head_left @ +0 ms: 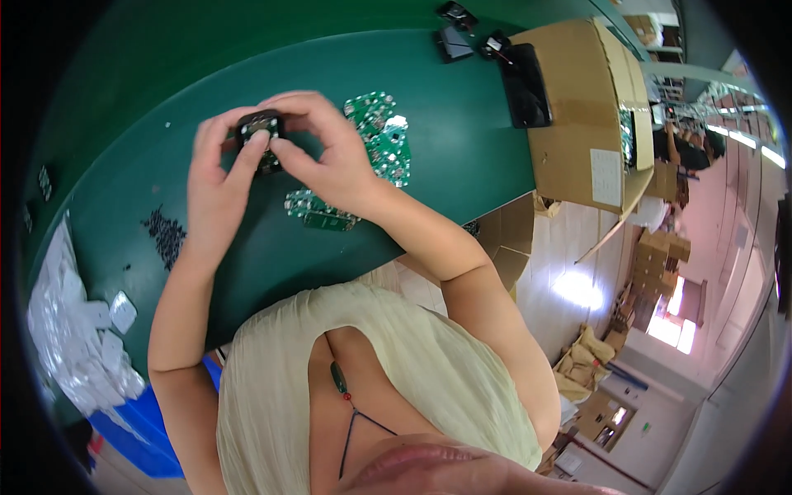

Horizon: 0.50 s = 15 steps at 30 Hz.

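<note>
Over the green tabletop point(445, 157), both of my hands hold a small black plastic casing point(269, 114) with a circuit board point(272, 126) set in it. My left hand point(216, 161) grips the casing's left side, its thumb pressing on the board. On the right side, the fingers of my right hand point(330, 153) curl around the far edge, and that thumb also rests at the board. Beside and partly behind my right hand lies a spread of loose green circuit boards point(388, 148). Small black parts point(167, 239) form a heap by my left forearm.
Clear plastic bags point(70, 330) with pale pieces lie at the table's left, above a blue bin point(144, 429). A cardboard box point(569, 107) stands at the right, a black glossy panel point(526, 87) leaning on it. Dark parts point(454, 41) sit at the far edge.
</note>
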### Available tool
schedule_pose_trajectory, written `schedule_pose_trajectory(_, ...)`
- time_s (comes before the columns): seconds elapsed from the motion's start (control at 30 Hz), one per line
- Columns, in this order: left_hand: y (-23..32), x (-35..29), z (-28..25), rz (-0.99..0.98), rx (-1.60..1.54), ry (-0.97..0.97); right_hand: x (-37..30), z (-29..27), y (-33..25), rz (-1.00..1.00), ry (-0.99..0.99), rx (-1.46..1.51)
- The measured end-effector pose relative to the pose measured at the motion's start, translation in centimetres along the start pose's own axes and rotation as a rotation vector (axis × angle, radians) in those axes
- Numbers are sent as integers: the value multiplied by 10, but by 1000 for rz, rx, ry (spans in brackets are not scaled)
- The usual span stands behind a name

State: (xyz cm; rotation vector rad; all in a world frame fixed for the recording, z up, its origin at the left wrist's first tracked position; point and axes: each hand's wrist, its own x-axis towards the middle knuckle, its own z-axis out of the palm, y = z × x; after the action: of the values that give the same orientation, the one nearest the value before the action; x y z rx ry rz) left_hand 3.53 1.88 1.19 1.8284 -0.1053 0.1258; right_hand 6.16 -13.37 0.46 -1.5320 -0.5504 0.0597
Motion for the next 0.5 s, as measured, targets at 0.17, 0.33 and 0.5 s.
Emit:
schedule_pose_trajectory(0.17,-14,48,-24,-133,-147,22,38,-23,-2,-242,7,-515)
schedule_pose_trajectory(0.33,-71,116,-76,-514,-712,180,96,-119,39,-247,249,-821)
schedule_pose_trajectory(0.5,-121,139,-96,-679,-1105,264,122,-235,83,134,478,-1419)
